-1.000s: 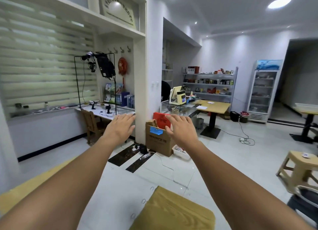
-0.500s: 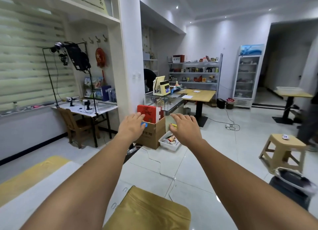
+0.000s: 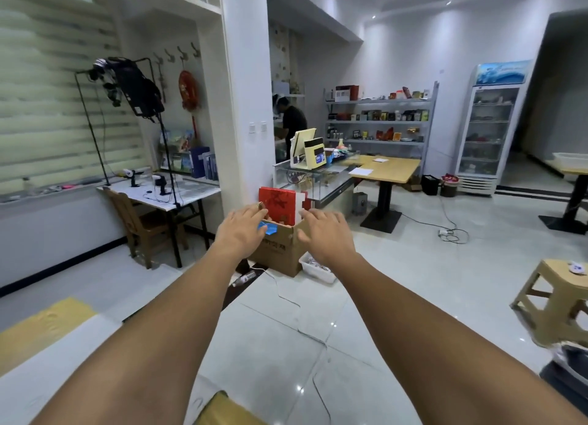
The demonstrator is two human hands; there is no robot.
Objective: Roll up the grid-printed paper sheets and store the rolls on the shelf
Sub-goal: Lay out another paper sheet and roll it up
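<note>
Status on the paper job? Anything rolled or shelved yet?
Nothing looks done: no roll in sight, none I can make out on the far shelf. In hand: nothing; left hand and right hand are out front, open and empty. A flat white sheet lies lower left, grid not discernible. Left: all rolling and shelving.
</note>
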